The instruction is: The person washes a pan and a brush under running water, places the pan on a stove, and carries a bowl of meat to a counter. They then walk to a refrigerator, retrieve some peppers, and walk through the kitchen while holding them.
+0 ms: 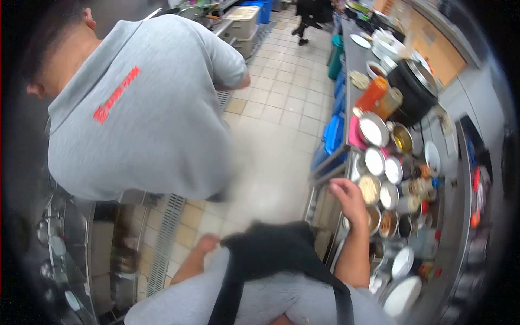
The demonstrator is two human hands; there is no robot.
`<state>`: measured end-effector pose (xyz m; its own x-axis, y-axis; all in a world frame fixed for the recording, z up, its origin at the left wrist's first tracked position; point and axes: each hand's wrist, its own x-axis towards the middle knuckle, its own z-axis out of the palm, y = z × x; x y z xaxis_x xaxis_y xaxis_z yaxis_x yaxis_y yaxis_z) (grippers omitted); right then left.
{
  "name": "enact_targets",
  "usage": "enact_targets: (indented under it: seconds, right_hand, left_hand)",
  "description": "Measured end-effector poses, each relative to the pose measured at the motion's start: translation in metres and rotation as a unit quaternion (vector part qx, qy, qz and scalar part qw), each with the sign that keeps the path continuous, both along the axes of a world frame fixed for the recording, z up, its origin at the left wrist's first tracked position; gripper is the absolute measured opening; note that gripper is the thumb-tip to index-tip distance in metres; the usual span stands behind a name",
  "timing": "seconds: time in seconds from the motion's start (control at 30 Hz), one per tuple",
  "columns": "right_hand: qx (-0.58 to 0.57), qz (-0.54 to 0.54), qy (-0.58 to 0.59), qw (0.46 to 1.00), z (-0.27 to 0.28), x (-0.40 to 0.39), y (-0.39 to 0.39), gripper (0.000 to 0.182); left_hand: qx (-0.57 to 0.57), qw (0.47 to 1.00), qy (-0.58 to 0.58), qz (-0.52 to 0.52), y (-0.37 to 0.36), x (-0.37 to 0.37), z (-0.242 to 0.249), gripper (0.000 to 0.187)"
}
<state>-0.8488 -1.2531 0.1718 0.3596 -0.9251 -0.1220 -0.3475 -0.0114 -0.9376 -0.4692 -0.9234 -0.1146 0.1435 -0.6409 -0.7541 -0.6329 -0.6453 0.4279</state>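
My right hand (349, 197) is raised at the edge of the steel counter, beside the seasoning bowls. Its fingers are loosely bent and slightly apart, and I see nothing held in them. Closest to it are a bowl of pale yellow chopped food (369, 189) and a bowl of white powder (389, 195). Low at my left side, by the black apron (271, 241), hangs my left hand (207, 243). It is smeared by motion, so its fingers and anything in them cannot be made out.
A person in a grey shirt (146, 114) stands close on the left. Tiled floor (271, 103) runs between the counters, with a drain grate (168, 238) along it. A black soup pot (414, 89) and orange sauce bottle (372, 93) stand on the right. Another person (310, 19) is far ahead.
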Motion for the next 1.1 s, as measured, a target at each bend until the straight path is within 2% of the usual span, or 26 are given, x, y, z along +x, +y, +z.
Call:
enact_targets:
  seconds: [0.03,0.07,0.1,0.17,0.2,0.23,0.27,0.3,0.33,0.4,0.47,0.5,0.57,0.63,0.7,0.77,0.83,0.9,0.97,1.1]
  right_hand:
    - [0.011,-0.026,-0.01,1.0,0.004,-0.003,-0.02,0.023]
    - [0.008,-0.032,-0.027,0.999,0.01,-0.004,-0.042,0.023]
    - [0.001,-0.059,-0.022,0.998,0.014,-0.005,-0.064,0.022]
    - [-0.002,-0.067,-0.066,0.996,0.018,-0.003,-0.114,0.022]
    - [-0.011,-0.061,-0.083,0.995,0.019,0.001,-0.142,0.022]
    - [-0.017,-0.057,-0.097,0.994,0.021,0.004,-0.168,0.022]
    - [0.005,-0.048,-0.109,0.993,0.025,0.012,-0.196,0.024]
    - [-0.006,-0.023,-0.11,0.994,0.029,0.022,-0.225,0.022]
    - [-0.02,0.0,-0.098,0.995,0.03,0.034,-0.256,0.022]
    - [-0.041,0.054,-0.097,0.993,0.04,0.071,-0.311,0.023]
    - [-0.045,0.111,-0.094,0.988,0.04,0.114,-0.371,0.024]
    - [-0.053,0.154,-0.092,0.982,0.039,0.139,-0.399,0.024]
    - [-0.058,0.195,-0.1,0.974,0.035,0.194,-0.448,0.023]
    - [-0.06,0.211,-0.071,0.973,0.008,0.242,-0.503,0.022]
    - [-0.064,0.211,-0.01,0.975,-0.044,0.273,-0.558,0.021]
    - [-0.027,0.217,0.062,0.974,-0.106,0.282,-0.599,0.02]
    - [0.046,0.231,0.124,0.964,-0.164,0.266,-0.624,0.016]
    - [0.119,0.217,0.237,0.939,-0.169,0.25,-0.63,0.016]
    - [0.239,0.169,0.215,0.932,-0.199,0.227,-0.648,0.018]
    - [0.288,0.143,0.238,0.916,-0.254,0.201,-0.716,0.021]
  left_hand:
    - [-0.019,0.985,0.083,0.149,-0.036,-0.005,0.014,0.03]
    - [-0.042,0.941,0.163,0.293,-0.058,-0.005,0.019,0.025]
    - [-0.045,0.936,0.159,0.311,-0.071,0.0,0.001,0.025]
    - [-0.132,0.966,0.131,0.182,-0.103,0.007,-0.037,0.022]
    - [-0.065,0.968,0.11,0.216,-0.121,0.002,-0.025,0.022]
    - [-0.065,0.965,0.109,0.23,-0.129,0.003,-0.037,0.022]
    - [-0.108,0.994,-0.008,-0.023,-0.132,0.007,-0.05,0.023]
    - [-0.138,0.943,-0.124,-0.277,-0.13,0.004,-0.06,0.025]
    - [0.031,0.991,-0.039,-0.126,-0.138,-0.009,-0.055,0.032]
    - [0.018,0.977,-0.088,-0.194,-0.149,-0.027,-0.038,0.029]
    - [-0.037,0.989,-0.114,-0.082,-0.125,-0.054,-0.129,0.03]
    - [-0.07,0.99,-0.124,-0.026,-0.139,-0.065,-0.126,0.03]
    - [-0.017,0.993,-0.088,0.083,-0.169,-0.057,-0.082,0.029]
    - [-0.045,0.965,-0.176,0.189,-0.227,0.011,-0.034,0.029]
    - [-0.109,0.9,-0.315,0.28,-0.287,0.121,0.031,0.029]
    - [-0.164,0.806,-0.466,0.325,-0.329,0.235,0.107,0.028]
    - [-0.157,0.734,-0.563,0.345,-0.351,0.312,0.167,0.028]
    - [-0.114,0.697,-0.603,0.371,-0.351,0.366,0.193,0.027]
    - [-0.05,0.68,-0.619,0.389,-0.342,0.388,0.203,0.027]
    - [0.069,0.626,-0.647,0.43,-0.313,0.397,0.219,0.026]
